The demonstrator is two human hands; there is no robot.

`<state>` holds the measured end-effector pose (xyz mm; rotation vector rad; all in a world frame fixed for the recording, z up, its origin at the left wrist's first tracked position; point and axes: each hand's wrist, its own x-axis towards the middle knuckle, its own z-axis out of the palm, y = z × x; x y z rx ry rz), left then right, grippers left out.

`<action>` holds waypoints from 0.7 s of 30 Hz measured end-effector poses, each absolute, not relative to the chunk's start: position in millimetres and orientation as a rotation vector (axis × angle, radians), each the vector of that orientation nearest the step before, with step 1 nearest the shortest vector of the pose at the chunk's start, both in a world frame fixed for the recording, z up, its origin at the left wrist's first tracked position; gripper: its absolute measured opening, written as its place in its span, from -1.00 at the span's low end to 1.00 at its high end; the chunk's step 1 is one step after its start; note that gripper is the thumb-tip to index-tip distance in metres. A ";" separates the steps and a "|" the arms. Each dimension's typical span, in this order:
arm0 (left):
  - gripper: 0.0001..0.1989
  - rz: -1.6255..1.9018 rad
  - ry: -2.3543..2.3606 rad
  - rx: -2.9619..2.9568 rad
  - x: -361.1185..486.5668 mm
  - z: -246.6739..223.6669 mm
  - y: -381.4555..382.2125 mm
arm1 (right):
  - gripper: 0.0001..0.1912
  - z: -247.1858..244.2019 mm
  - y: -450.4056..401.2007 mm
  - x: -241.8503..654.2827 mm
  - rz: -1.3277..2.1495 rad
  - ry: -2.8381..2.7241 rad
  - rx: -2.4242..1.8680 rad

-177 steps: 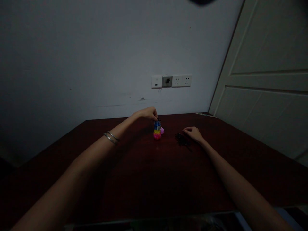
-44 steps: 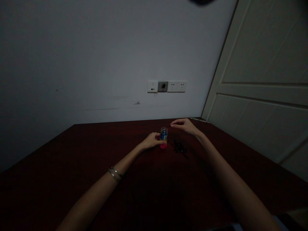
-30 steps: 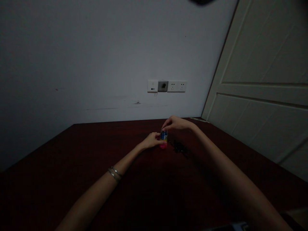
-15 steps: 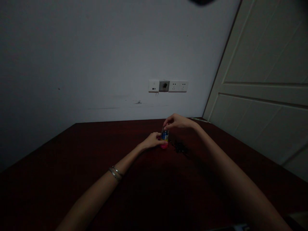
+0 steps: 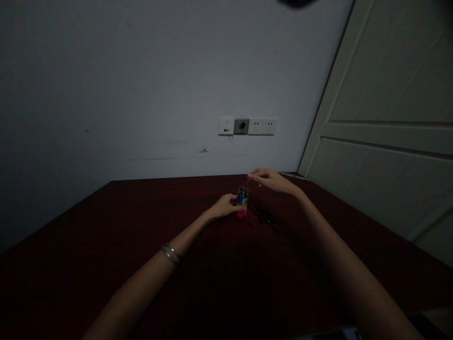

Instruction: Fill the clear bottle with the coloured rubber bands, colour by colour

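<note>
A small clear jar (image 5: 242, 200) stands upright on the dark red table, its round mouth uncovered. It shows blue near the top, a yellow band with a pale label, and bright pink at the bottom. My left hand (image 5: 224, 206) is wrapped around the jar from the left, thumb across its front. Above and to the right of the mouth, my right hand (image 5: 265, 179) hovers with loosely stretched fingers, and I see nothing held in it. A pile of small black pieces (image 5: 264, 216) lies right of the jar, too dark to identify. One small dark piece (image 5: 249, 224) lies just in front.
The dark red table (image 5: 141, 226) runs back to a grey wall bearing a row of sockets and switches (image 5: 247, 126). A pale panelled door (image 5: 382, 141) rises along the right side. Something pale and partly cut off (image 5: 348, 334) shows at the bottom edge.
My right hand has moved from the jar's mouth up and to the right, its fingers loosening. A small dark piece now shows in front of the jar. My left hand stays on the jar.
</note>
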<state>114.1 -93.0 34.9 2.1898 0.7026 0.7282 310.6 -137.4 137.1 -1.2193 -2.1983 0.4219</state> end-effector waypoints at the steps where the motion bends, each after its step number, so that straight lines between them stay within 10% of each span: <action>1: -0.69 0.731 0.700 2.183 114.2 34.7 -93.1 | -0.59 133.5 -138.0 316.9 0.398 -2.149 -1.228; 21: -0.65 0.757 0.754 2.142 114.9 37.8 -99.4 | -0.74 33.7 -132.3 361.2 0.544 -2.347 -1.653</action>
